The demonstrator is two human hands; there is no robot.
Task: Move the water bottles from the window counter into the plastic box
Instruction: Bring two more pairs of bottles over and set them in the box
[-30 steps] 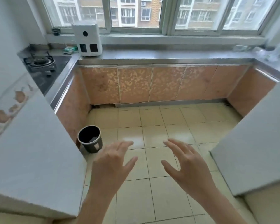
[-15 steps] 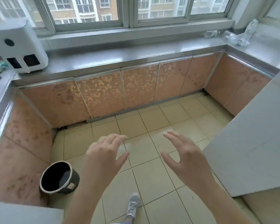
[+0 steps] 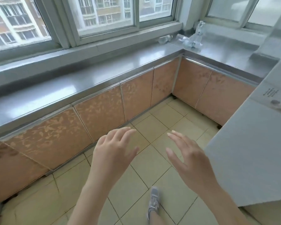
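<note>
Both hands are empty: the left hand (image 3: 113,150) and the right hand (image 3: 187,157) hang side by side in front of the body, palms down, fingers loosely spread and slightly curled, above the tiled floor (image 3: 154,127) and touching nothing. A grey shoe (image 3: 153,200) shows below them on the tiles. Beyond the hands runs the steel bench (image 3: 94,75) under the window (image 3: 104,13), its top bare along most of its length. The water bottles (image 3: 189,40) lie well apart from the hands, in the far right corner where the bench turns: a loose cluster of clear plastic, some lying on their sides, one standing up near the window frame, and another small one (image 3: 165,39) lying just to the left. They are blurred, so the count and whether they hold water cannot be told. Judging by how crumpled and see-through they look, they are probably empty or nearly so: light, thin-walled, easy to dent and apt to roll or skid on smooth steel. A hold around the middle of the body with fingers wrapped, or at the stiffer neck under the cap, should serve best; a hard squeeze would buckle them. The plastic box is not in view, and a pale cabinet (image 3: 250,151) stands close on the right
</note>
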